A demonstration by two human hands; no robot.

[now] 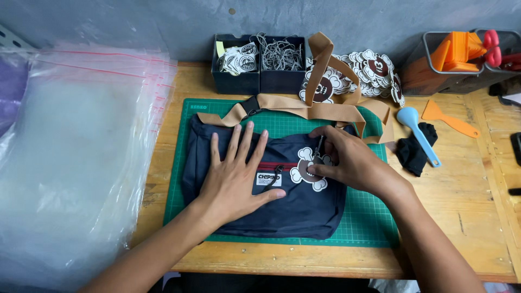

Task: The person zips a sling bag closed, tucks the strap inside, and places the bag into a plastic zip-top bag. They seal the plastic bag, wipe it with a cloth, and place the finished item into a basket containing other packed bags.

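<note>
A navy blue bag (pixel 304 211) with a tan strap (pixel 320 108) lies on a green cutting mat (pixel 369 217). My left hand (pixel 236 176) rests flat on the bag's front, fingers spread, beside a white label and a red zipper line. My right hand (pixel 342 157) pinches a flower-shaped white and brown tag (pixel 306 173) with a small ball chain at the bag's upper right.
A stack of clear plastic zip bags (pixel 76 157) fills the left. At the back stand dark bins with round tags and ball chains (pixel 258 57), and a pile of flower tags (pixel 369 70). An orange scraper (pixel 450 119), blue tool (pixel 418 130), black cloth (pixel 412 154) and a bin of orange tools (pixel 456 54) lie right.
</note>
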